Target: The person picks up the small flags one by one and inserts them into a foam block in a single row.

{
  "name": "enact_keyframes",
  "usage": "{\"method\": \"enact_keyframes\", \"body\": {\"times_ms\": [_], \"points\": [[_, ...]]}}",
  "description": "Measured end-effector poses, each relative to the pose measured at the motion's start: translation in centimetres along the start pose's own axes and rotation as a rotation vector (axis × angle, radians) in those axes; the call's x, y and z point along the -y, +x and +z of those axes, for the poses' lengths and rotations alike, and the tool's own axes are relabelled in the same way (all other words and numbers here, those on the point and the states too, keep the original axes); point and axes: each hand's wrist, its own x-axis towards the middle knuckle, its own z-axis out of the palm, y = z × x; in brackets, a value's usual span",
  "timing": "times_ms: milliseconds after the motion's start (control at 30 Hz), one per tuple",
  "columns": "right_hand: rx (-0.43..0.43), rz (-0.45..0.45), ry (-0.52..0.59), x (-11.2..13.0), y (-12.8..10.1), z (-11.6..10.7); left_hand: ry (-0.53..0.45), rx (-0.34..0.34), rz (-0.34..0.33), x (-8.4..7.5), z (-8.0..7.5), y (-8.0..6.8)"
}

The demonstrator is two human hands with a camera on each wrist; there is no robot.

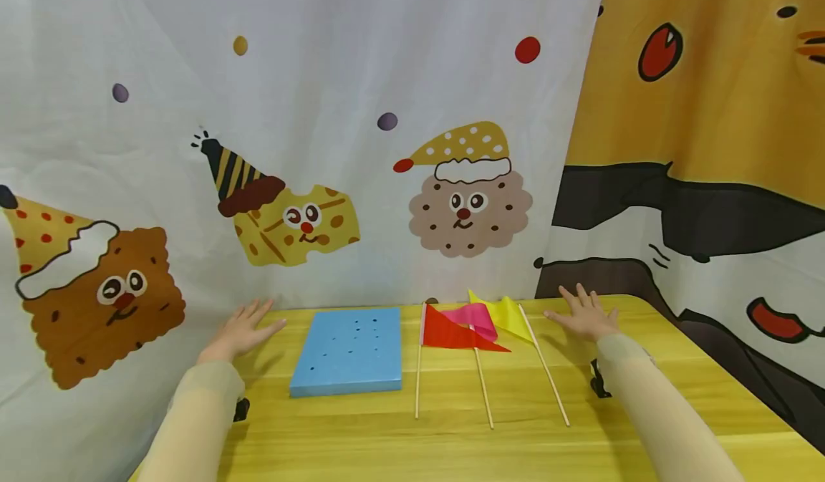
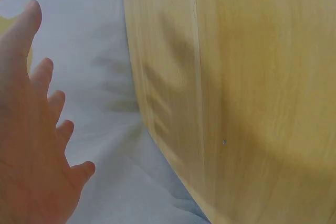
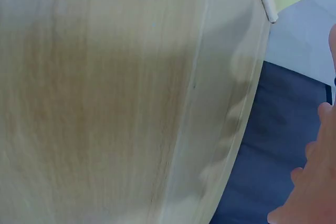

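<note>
My left hand (image 1: pixel 237 333) is held out with spread fingers, left of a blue foam block (image 1: pixel 351 346) dotted with small holes. In the left wrist view the same hand (image 2: pixel 31 124) hovers off the table, casting a shadow, and holds nothing. On the other side my right hand (image 1: pixel 588 314) is spread too, empty, beside the yellow flag (image 1: pixel 515 319). Between the hands lie three small flags on thin wooden sticks. The red flag (image 1: pixel 451 330) overlaps the pink flag (image 1: pixel 475 317), which lies next to the yellow one.
The wooden table (image 1: pixel 348 439) has a rounded far edge. Right behind it hangs a white curtain (image 1: pixel 309 52) printed with cartoon snacks, with a large orange and black figure (image 1: pixel 728 102) at the right. Dark wrist mounts (image 1: pixel 601 379) sit under the sleeves.
</note>
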Motion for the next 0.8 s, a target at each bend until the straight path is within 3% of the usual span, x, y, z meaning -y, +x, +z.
{"method": "enact_keyframes", "body": {"times_ms": [167,367,567,800], "points": [[0.004,-0.061,0.044,1.9,0.0,0.0,-0.058,-0.012,0.018,0.0,0.1,-0.4],[-0.070,-0.199,0.171,5.8,-0.2,0.5,-0.155,-0.034,0.063,-1.1,0.1,-0.8],[-0.162,-0.301,0.298,10.9,-1.0,2.3,-0.337,-0.019,0.095,-2.4,0.7,-1.1],[-0.102,-0.334,0.472,17.1,-2.0,5.1,-0.561,0.040,0.016,-2.6,3.4,-1.7]]}}
